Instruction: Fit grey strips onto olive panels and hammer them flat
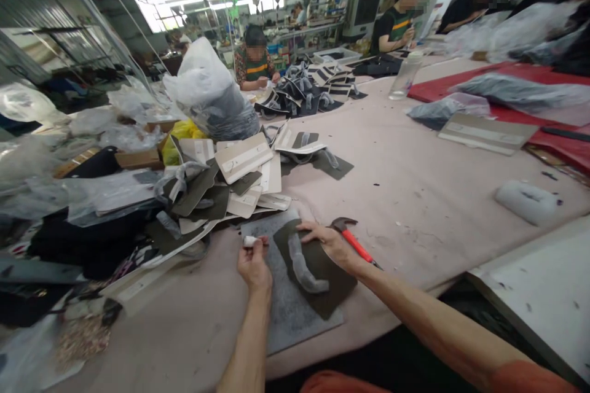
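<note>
Right hand (328,239) has the dark panel (334,285) beneath it.

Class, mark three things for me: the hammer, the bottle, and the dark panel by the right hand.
Hammer (358,245): head view, on its red handle.
Bottle (405,78): head view, on its clear body.
Dark panel (330,263): head view, on its bare surface near the middle.
</note>
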The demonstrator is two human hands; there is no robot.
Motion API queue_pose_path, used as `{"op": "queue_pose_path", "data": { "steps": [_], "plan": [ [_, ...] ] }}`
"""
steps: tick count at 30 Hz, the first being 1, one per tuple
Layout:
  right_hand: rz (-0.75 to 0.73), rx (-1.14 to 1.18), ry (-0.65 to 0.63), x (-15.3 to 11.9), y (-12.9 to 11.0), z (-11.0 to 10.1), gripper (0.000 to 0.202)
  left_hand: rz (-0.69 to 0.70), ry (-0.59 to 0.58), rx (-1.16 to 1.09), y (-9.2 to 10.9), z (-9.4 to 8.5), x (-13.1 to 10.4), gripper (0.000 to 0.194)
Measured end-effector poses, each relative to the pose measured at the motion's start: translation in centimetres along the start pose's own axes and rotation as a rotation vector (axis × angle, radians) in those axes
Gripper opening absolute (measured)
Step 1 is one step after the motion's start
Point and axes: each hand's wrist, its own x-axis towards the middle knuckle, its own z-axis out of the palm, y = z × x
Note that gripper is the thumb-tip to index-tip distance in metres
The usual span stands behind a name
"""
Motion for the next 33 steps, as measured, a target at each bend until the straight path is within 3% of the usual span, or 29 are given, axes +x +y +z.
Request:
{"op": "queue_pose_path", "data": {
  "steps": [2,5,9,13,19,24,33],
  "plan": [
    [-0.058,-0.114,-0.128,-1.8,1.9,0.0,0.023,-0.018,-0.005,-0.027,0.3,-0.2,-0.1,0.039],
    [-0.120,-0.238,-0.216,-2.8,3.7,-0.4,0.027,-0.008,-0.166,0.062,0.6,0.2,-0.4,0.036],
    [-0.185,-0.374,-0.230,-3.1,3.9,0.5,0.022,0.028,-0.368,0.177,0.4,2.5,-0.6,0.033],
    [-0.209,-0.469,-0.196,-3.6,3.7,1.7,0.026,0.027,-0.494,0.259,-0.3,3.9,-0.3,0.029],
    [-0.254,-0.473,-0.189,-3.3,4.2,1.2,0.022,0.043,-0.572,0.336,-0.7,2.9,-0.3,0.027],
    [-0.257,-0.395,-0.154,-3.2,4.7,1.1,0.020,0.071,-0.580,0.425,-0.5,3.2,-0.4,0.024],
    [-0.262,-0.388,-0.162,-3.3,5.0,1.3,0.024,0.276,-0.626,0.655,0.1,3.4,-0.4,0.014]
  ]
}}
